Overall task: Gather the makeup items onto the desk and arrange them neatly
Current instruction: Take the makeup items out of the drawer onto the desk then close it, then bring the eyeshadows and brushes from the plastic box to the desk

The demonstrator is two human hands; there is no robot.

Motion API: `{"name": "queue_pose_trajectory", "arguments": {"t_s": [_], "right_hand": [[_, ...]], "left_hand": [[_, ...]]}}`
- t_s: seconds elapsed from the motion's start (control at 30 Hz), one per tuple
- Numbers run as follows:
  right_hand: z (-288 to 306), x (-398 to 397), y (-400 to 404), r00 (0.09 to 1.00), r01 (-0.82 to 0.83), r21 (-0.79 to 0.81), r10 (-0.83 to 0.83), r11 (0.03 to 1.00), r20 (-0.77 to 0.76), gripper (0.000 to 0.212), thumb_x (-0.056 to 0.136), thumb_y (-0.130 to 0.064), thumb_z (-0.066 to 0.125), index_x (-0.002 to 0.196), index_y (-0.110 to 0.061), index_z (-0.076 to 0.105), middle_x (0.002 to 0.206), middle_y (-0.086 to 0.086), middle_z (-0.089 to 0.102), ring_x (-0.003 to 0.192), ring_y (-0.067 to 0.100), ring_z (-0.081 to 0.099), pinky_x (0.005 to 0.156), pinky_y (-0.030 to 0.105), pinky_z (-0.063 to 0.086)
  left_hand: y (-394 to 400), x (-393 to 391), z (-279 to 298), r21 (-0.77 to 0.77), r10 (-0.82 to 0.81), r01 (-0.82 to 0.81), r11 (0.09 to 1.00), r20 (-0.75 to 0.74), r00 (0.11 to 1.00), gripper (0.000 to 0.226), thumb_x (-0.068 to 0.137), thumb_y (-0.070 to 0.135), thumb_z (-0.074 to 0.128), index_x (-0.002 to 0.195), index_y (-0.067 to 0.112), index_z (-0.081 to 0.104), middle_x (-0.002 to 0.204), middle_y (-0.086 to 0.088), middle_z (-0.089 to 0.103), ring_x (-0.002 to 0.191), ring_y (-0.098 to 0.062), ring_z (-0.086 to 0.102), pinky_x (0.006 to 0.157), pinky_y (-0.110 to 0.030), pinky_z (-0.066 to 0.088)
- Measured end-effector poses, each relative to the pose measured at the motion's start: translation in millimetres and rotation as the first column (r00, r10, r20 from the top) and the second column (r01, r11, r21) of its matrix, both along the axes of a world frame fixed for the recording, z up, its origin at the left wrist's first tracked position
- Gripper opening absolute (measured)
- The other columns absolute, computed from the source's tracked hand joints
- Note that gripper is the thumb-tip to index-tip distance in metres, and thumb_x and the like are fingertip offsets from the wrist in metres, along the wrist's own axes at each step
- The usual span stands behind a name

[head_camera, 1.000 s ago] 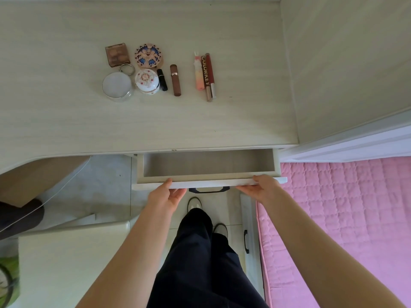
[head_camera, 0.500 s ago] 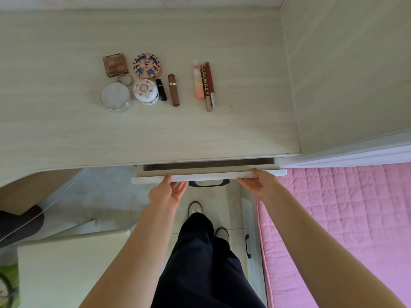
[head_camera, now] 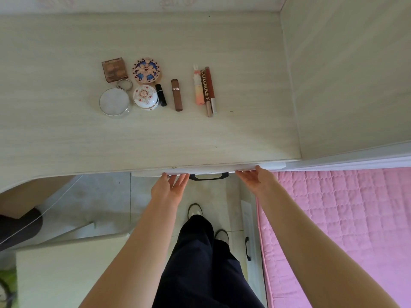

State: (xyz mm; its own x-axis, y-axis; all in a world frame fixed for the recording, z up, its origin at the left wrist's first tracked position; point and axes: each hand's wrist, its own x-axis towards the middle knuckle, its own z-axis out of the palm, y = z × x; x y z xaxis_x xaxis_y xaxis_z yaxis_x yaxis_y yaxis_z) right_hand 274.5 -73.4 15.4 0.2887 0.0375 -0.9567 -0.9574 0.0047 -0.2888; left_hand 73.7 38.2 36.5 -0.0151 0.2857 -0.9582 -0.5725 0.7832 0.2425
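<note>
The only words that can be read are "COLORKEY", in pale letters down a brown stick point(head_camera: 205, 90). It lies on the pale wood surface point(head_camera: 66, 141). A pink and yellow tube with bunny ears point(head_camera: 198, 86) touches its left side, and a red stick with a silver end point(head_camera: 210, 88) touches its right side.

A little way left of the COLORKEY stick lies a brown lipstick point(head_camera: 176, 95). Left of that is a small black lipstick point(head_camera: 161, 94), just beside a white round pot with red dots point(head_camera: 145, 96). Farther left is a round silver case point(head_camera: 114, 103) with a ring on top. Behind these two sit a square brown eyeshadow box point(head_camera: 114, 71) and a round compact with a blue and pink pattern point(head_camera: 146, 70).

All these makeup things are well apart from the hands, farther back on the surface than the front edge.

The left hand point(head_camera: 170, 190) is open, with straight fingers pressing flat on the white drawer front point(head_camera: 155, 174) under the surface edge. The right hand point(head_camera: 255, 177) is open too, with its fingers flat on the same drawer front, nearer the COLORKEY stick's side. Neither hand holds anything. A black handle point(head_camera: 208, 177) on the drawer shows between the two hands. The drawer looks pushed in.

A pink quilted bed point(head_camera: 344, 218) is to the right of the hands.
</note>
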Motion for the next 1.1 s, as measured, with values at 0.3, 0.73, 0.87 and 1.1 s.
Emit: {"name": "queue_pose_trajectory", "arguments": {"t_s": [0.3, 0.73, 0.87, 1.1], "right_hand": [[3.2, 6.2, 11.4, 1.0, -0.016, -0.005, 0.016, 1.0, 0.01, 0.033, 0.1, 0.002, 0.028, 0.127, 0.003, 0.047, 0.131, 0.019, 0.055, 0.117, 0.039, 0.055, 0.067, 0.056, 0.049], [15.8, 7.5, 12.7, 0.991, -0.125, 0.048, 0.127, 0.991, -0.036, 0.037, 0.1, -0.002, 0.015, 0.085, 0.001, 0.049, 0.134, 0.019, 0.052, 0.125, 0.039, 0.048, 0.093, 0.053, 0.041], [23.6, 1.5, -2.3, 0.975, -0.219, -0.019, 0.219, 0.976, 0.03, 0.022, 0.099, -0.001, 0.032, 0.107, 0.001, 0.052, 0.116, 0.02, 0.057, 0.103, 0.036, 0.059, 0.096, 0.048, 0.044], [30.7, -20.6, -52.3, 0.465, -0.732, -0.408, 0.838, 0.546, 0.287, 0.021, 0.093, -0.007, 0.045, 0.089, -0.017, 0.062, 0.078, -0.001, 0.054, 0.061, 0.01, 0.055, 0.049, 0.015, 0.037]], "left_hand": [[6.5, 5.3, 2.3, -0.03, 0.041, -0.04, 0.999, 0.037, 0.998, 0.039, 0.103, 0.013, 0.041, 0.141, 0.003, 0.038, 0.137, -0.017, 0.048, 0.129, -0.041, 0.044, 0.099, -0.057, 0.043], [1.9, 0.3, 8.3, 0.032, -0.076, 0.075, 0.997, 0.021, 0.997, 0.035, 0.101, 0.011, 0.045, 0.134, -0.002, 0.045, 0.122, -0.016, 0.057, 0.113, -0.037, 0.058, 0.086, -0.042, 0.051], [-10.7, -7.0, 13.1, 0.113, -0.227, 0.232, 0.966, -0.05, 0.973, 0.033, 0.099, 0.008, 0.047, 0.13, -0.003, 0.049, 0.125, -0.016, 0.059, 0.106, -0.033, 0.063, 0.094, -0.039, 0.05], [-55.3, -2.1, 29.6, 0.228, -0.571, 0.653, 0.722, -0.338, 0.748, 0.02, 0.095, 0.017, 0.053, 0.112, 0.007, 0.06, 0.105, -0.008, 0.069, 0.092, -0.022, 0.067, 0.081, -0.03, 0.052]]}}
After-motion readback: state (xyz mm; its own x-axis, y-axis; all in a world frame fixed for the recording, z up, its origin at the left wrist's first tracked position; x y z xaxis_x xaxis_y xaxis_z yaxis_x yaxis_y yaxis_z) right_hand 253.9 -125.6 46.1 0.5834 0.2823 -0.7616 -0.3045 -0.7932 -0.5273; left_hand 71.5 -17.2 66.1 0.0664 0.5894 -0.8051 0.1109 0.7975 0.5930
